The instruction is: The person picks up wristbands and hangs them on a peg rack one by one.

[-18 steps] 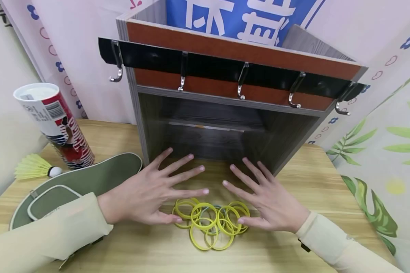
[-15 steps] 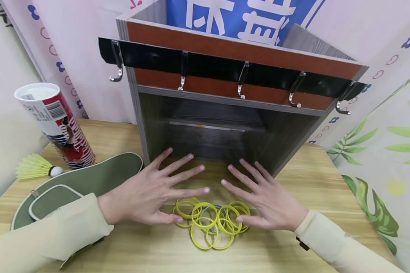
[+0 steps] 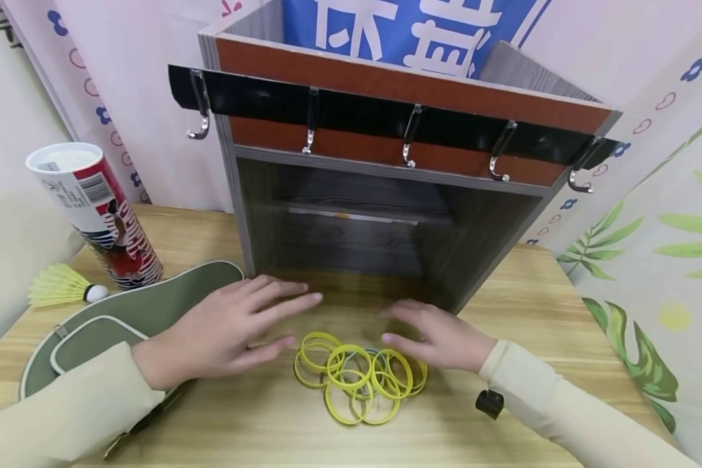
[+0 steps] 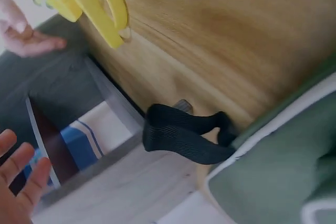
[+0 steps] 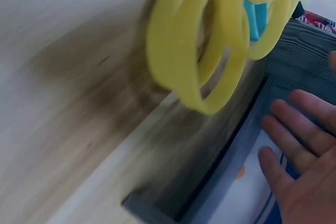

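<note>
Several yellow rings (image 3: 348, 347) lie in an overlapping pile on the wooden table, with a teal ring (image 5: 257, 17) among them. My left hand (image 3: 225, 335) hovers left of the pile, fingers extended and holding nothing; part of it also shows at the lower left of the left wrist view. On the pile's right side, my right hand (image 3: 441, 335) is apart from the rings, its fingers loosely bent in the head view. Behind the pile stands a grey wooden cabinet (image 3: 351, 244) with a black strip (image 3: 363, 107) of several metal hooks (image 3: 408, 153) across its front.
At left, a green case (image 3: 175, 299) with white piping lies under my left forearm. Beyond it are a yellow shuttlecock (image 3: 55, 286) and a tall red-and-white tube (image 3: 96, 208). The wooden table (image 3: 561, 312) extends right of the cabinet.
Both hands have drawn back from the cabinet opening, the left leftward, and their spread fingers have come closer together. The rings stay in a pile; the view has shifted slightly.
</note>
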The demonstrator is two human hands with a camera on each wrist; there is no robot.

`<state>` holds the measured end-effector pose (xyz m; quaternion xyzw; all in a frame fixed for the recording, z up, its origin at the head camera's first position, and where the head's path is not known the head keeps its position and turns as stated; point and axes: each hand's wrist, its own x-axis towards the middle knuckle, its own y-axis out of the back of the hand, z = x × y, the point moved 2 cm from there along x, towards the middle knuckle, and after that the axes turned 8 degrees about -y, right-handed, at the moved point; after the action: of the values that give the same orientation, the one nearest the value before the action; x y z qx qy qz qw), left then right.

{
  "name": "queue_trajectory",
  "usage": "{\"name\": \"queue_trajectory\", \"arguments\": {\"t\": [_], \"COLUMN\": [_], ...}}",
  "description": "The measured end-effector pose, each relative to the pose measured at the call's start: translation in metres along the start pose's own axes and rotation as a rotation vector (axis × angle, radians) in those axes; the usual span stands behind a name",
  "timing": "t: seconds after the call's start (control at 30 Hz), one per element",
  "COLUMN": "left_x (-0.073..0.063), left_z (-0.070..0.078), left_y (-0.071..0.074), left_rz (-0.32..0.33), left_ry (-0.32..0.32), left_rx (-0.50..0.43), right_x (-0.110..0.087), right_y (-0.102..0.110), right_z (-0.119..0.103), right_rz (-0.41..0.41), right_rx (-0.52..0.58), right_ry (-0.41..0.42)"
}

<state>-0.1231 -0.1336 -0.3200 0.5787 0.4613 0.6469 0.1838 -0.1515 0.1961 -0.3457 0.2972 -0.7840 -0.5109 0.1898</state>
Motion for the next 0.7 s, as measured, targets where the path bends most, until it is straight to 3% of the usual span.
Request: {"name": "queue_trajectory", "arguments": {"t": [0.1,0.2,0.3,0.4,0.57,0.7], "left_x": [-0.007,-0.014,-0.021,-0.028,-0.033,-0.035], "left_z": [-0.006,-0.014,-0.023,-0.032,-0.042,-0.046], "left_y": [0.005,0.009,0.010,0.009,0.005,0.000], "left_rz": [0.153,0.236,0.229,0.202,0.176,0.132], "left_ry": [0.050,0.196,0.409,0.587,0.750,0.824], "left_rx": [0.013,0.030,-0.014,-0.142,-0.394,-0.530], "right_x": [0.011,0.022,0.032,0.039,0.049,0.056], "right_y": [-0.003,-0.006,-0.010,-0.014,-0.020,-0.023], "right_z": [-0.003,-0.007,-0.009,-0.008,-0.005,-0.004], "right_rz": [-0.064,-0.123,-0.173,-0.213,-0.258,-0.296], "right_rx": [0.091,0.185,0.259,0.304,0.347,0.373], "right_ry": [-0.038,-0.061,-0.081,-0.098,-0.102,-0.129]}}
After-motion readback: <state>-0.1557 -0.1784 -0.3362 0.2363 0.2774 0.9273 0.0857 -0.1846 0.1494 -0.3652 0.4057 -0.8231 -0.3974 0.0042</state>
